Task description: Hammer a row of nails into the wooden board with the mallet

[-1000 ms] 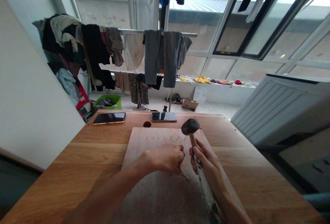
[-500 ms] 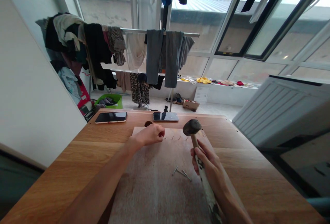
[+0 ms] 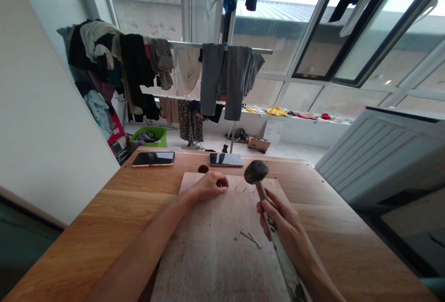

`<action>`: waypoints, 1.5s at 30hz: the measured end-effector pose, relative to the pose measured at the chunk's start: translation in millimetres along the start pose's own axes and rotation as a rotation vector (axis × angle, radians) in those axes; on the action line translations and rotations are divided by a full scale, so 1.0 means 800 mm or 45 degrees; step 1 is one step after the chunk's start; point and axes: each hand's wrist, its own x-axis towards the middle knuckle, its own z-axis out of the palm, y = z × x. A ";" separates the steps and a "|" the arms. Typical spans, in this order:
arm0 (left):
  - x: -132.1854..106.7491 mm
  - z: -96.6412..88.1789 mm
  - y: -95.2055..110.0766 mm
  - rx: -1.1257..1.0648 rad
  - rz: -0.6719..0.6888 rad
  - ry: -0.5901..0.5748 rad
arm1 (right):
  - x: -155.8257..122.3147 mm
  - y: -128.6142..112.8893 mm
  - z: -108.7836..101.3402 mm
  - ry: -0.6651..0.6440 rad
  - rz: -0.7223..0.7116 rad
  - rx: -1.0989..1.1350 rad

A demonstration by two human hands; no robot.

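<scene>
My right hand [image 3: 281, 221] grips the worn handle of a hammer [image 3: 257, 172], whose dark head hovers over the far part of a wooden board [image 3: 215, 251]. My left hand [image 3: 211, 185] rests at the board's far edge with its fingers pinched together, probably on a nail too small to make out. It sits beside a row of small nails [image 3: 243, 189] standing in the board. Three loose nails [image 3: 247, 235] lie on the board just left of my right hand.
The board lies on a wooden table [image 3: 104, 209] with a round hole [image 3: 203, 169] near its far edge. Two phones [image 3: 153, 158] [image 3: 225, 159] lie there. Beyond are a clothes rack [image 3: 215, 79], a green basket [image 3: 149, 136] and a white panel [image 3: 378, 154] at right.
My left hand left the loose nails, reached to the board's far edge and shifted slightly right beside the nail row. The hammer stayed raised, its head dipping a little left.
</scene>
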 end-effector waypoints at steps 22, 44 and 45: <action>-0.001 0.001 -0.005 0.004 0.157 0.044 | 0.007 0.041 0.039 -0.165 0.121 0.181; -0.011 -0.017 0.064 0.213 0.174 -0.302 | 0.008 0.023 0.024 0.090 0.049 0.176; -0.014 -0.014 0.076 0.249 0.202 -0.401 | 0.008 0.022 0.022 0.117 0.039 0.161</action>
